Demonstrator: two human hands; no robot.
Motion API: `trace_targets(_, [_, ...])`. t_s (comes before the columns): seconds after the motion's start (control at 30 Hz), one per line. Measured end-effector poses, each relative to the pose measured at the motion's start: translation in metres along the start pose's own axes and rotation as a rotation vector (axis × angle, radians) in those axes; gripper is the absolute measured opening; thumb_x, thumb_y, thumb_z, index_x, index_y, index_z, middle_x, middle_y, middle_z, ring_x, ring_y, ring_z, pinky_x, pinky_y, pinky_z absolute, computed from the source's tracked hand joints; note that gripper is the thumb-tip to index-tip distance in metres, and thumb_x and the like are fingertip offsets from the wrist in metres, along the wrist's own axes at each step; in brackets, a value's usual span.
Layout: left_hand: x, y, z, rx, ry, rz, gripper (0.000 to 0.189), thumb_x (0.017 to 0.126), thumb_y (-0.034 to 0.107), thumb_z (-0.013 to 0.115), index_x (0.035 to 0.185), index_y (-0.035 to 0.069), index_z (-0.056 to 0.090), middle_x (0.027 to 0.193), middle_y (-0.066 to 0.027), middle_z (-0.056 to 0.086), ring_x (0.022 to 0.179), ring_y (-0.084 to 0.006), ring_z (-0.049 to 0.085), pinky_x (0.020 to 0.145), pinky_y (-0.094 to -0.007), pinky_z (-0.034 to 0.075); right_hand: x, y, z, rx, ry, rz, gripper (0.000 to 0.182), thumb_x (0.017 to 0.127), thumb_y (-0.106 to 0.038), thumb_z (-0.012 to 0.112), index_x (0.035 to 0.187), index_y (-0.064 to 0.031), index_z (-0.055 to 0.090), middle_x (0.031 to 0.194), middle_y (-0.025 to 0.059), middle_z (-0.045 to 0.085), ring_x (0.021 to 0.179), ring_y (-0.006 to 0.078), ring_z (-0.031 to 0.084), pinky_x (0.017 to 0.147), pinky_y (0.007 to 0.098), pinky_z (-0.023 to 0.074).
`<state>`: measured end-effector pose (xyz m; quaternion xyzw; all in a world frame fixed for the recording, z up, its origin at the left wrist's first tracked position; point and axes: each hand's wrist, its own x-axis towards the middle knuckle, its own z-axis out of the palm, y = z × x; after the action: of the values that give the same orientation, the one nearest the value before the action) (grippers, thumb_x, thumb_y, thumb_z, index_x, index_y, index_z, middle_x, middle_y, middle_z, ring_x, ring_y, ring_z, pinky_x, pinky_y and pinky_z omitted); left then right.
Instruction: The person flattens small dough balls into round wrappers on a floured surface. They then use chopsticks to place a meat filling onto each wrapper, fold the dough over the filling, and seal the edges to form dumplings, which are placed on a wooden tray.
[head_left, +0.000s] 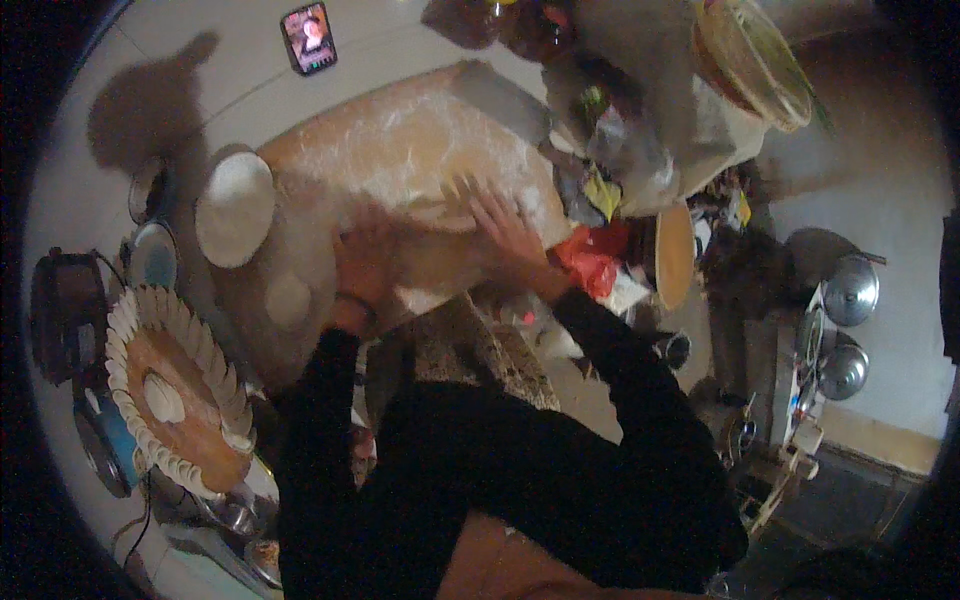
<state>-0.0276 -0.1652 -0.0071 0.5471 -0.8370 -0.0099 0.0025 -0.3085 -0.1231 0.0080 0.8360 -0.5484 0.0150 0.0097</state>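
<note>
Before me lies a wooden board (420, 135) dusted with white flour. My left hand (367, 240) is low over its near part, blurred and in shadow, so its fingers are hard to make out. To its right, my right hand (501, 221) is stretched forward, palm down with fingers apart. A pale, blurred strip, perhaps dough (435, 214), shows between the two hands; whether they press on it is unclear. Left of the board's far part is a round bowl (236, 210) that seems full of white flour. A small pale disc (289, 300) lies nearer me.
Folded dumplings ring a round wooden tray (202, 375) at the left. A phone (309, 37) with a lit screen lies beyond the board. On the right are a red plastic bag (592, 259), a round wooden board (675, 259), metal lids (851, 289) and a basket (754, 64).
</note>
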Motion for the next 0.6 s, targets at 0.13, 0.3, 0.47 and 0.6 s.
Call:
trace_targets(0.13, [0.028,-0.006,0.005,-0.078,0.073,-0.098,0.084,0.082,0.063,0.056,0.145,0.01,0.039,0.157,-0.0075,0.027,0.144,-0.0238,0.025,0.107,-0.0579,0.022,0.057,0.013,-0.009,0.098,0.143,0.098,0.076,0.086,-0.043,0.06,0.149,-0.0147,0.029,0.159,0.0122,0.019,0.141,0.0349,0.03,0.113,0.0554,0.0228])
trace_targets(0.3, [-0.015,-0.003,-0.006,-0.027,0.044,0.023,0.084,0.082,0.064,0.055,0.145,0.01,0.04,0.155,-0.0094,0.03,0.142,-0.0251,0.029,0.106,-0.0569,0.024,-0.005,-0.003,0.0,0.221,0.017,0.02,0.087,0.082,-0.054,0.06,0.151,-0.0156,0.024,0.158,0.0126,0.021,0.145,0.0347,0.02,0.115,0.0564,0.0165])
trace_targets(0.47, [0.047,-0.016,0.009,0.013,0.286,-0.042,0.082,0.083,0.061,0.056,0.144,0.01,0.041,0.154,-0.0141,0.03,0.142,-0.026,0.03,0.106,-0.057,0.025,0.051,0.005,-0.007,0.146,0.09,0.01,0.084,0.084,-0.053,0.059,0.151,-0.0176,0.025,0.158,0.0124,0.021,0.145,0.0326,0.021,0.116,0.0525,0.0177])
trace_targets(0.6, [0.001,0.003,-0.009,0.069,-0.085,-0.002,0.08,0.086,0.06,0.053,0.145,0.008,0.039,0.155,-0.0123,0.028,0.14,-0.0283,0.031,0.107,-0.0586,0.024,0.009,-0.012,-0.033,-0.113,-0.004,-0.106,0.08,0.084,-0.041,0.064,0.15,-0.0143,0.027,0.157,0.0093,0.024,0.144,0.0286,0.024,0.116,0.0521,0.0171])
